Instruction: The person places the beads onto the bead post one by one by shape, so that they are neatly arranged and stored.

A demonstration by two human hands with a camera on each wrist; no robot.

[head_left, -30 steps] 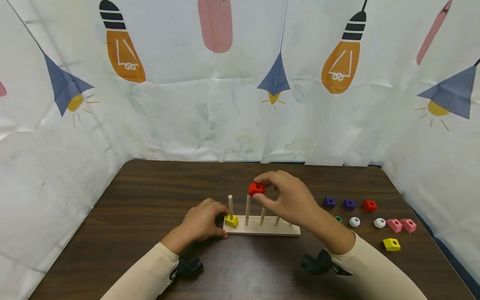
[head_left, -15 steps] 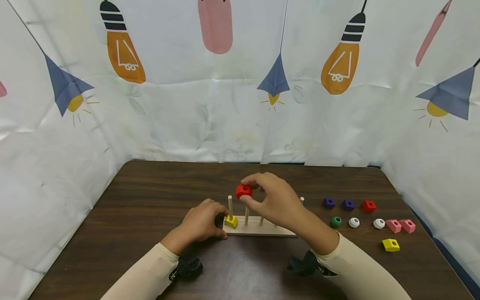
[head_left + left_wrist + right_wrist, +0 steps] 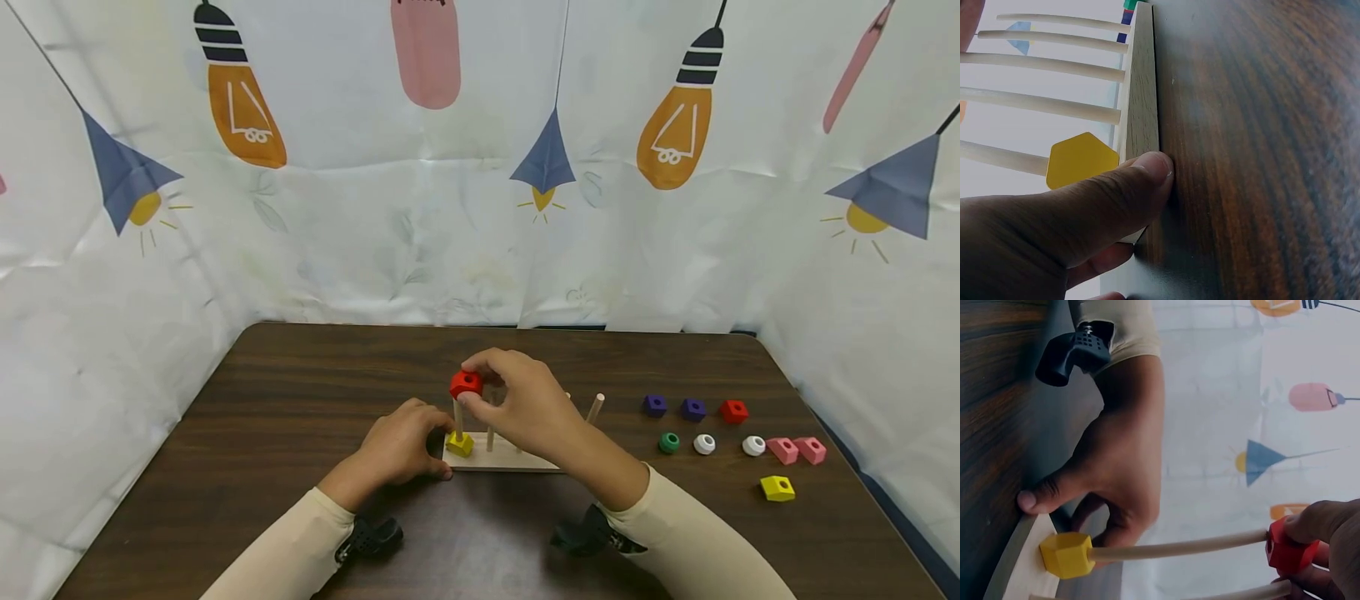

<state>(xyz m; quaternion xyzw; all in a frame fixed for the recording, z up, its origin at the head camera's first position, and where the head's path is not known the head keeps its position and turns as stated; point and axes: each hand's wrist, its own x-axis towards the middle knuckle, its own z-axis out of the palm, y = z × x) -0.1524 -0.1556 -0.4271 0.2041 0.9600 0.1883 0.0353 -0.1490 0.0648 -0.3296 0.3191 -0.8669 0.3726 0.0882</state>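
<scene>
A wooden peg board point(image 3: 506, 462) with several upright pegs stands mid-table. My left hand point(image 3: 397, 442) grips its left end, the thumb point(image 3: 1150, 167) pressed on the front edge and the fingers round behind. At the foot of the leftmost peg point(image 3: 458, 417) sits a yellow five-sided bead point(image 3: 1082, 160). My right hand point(image 3: 528, 408) pinches a red bead point(image 3: 466, 384) between thumb and fingers. That bead is right at the tip of the leftmost peg, as the right wrist view shows from the side. The right hand hides part of the other pegs in the head view.
At right on the brown table point(image 3: 300, 375) lie two purple beads point(image 3: 693, 409), another red bead point(image 3: 734, 411), a green bead point(image 3: 669, 442), two white beads point(image 3: 704, 444), two pink beads point(image 3: 811, 450) and a yellow bead point(image 3: 777, 488). A printed cloth point(image 3: 337, 250) hangs behind.
My right hand has carried the red bead leftward, from over the second peg to the top of the leftmost one. The left hand has kept its hold on the board.
</scene>
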